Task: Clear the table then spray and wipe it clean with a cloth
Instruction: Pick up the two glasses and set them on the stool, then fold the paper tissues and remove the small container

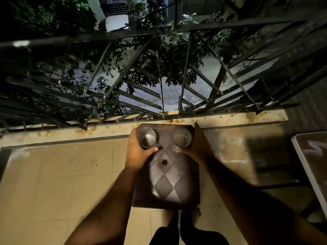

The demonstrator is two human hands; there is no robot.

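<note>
- small dark brown table (166,177) in the middle of the head view, square top with a diamond-pattern relief and a round hole (164,162) near its centre
- far edge of the table sits against the low stained ledge (230,119) under the railing
- two clear drinking glasses stand upright on the far part of the table — left glass (146,137) at the far-left corner, right glass (182,138) at the far-right corner, well apart from each other
- left hand (137,152) wraps the left glass from its left side, thumb curled round the near side of the glass, fingers hidden behind it — gripping it
- right hand (196,145) wraps the right glass from its right side, fingertips showing at the near base of the glass, gripping it; this side is motion-blurred
- both glasses look to be touching the tabletop, cannot tell for sure whether either is lifted
- both forearms reach in from the near edge of the frame, bare
- dark metal railing (159,82) runs across the far half, leafy branches and a lit ground below seen through the bars
- pale tiled floor (53,183) left and near of the table
- person's dark feet (178,230) just near of the table
- corner of another dark-topped table with a light rim (311,165) at the right edge, white marks on its top
</note>
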